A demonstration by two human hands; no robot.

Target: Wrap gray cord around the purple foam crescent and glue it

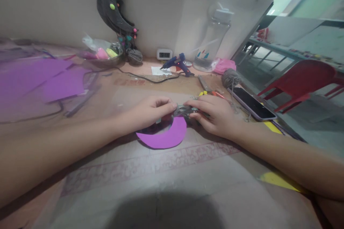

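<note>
A purple crescent, cut from sheet material, is held low over the table with its bare, pointed end toward the left. Grey yarn covers its upper end. My left hand pinches that upper end between thumb and fingers. On the other side, my right hand is closed, its thumb and fingertips gripping the grey yarn beside the crescent. Loose strands trail on the table by the right hand, near a grey yarn ball.
Beyond my hands lie a blue glue gun with its cord and scissors. A phone rests at right, purple sheets at left. A bowl, small clock and clear bottle stand by the wall, where a dark crescent hangs.
</note>
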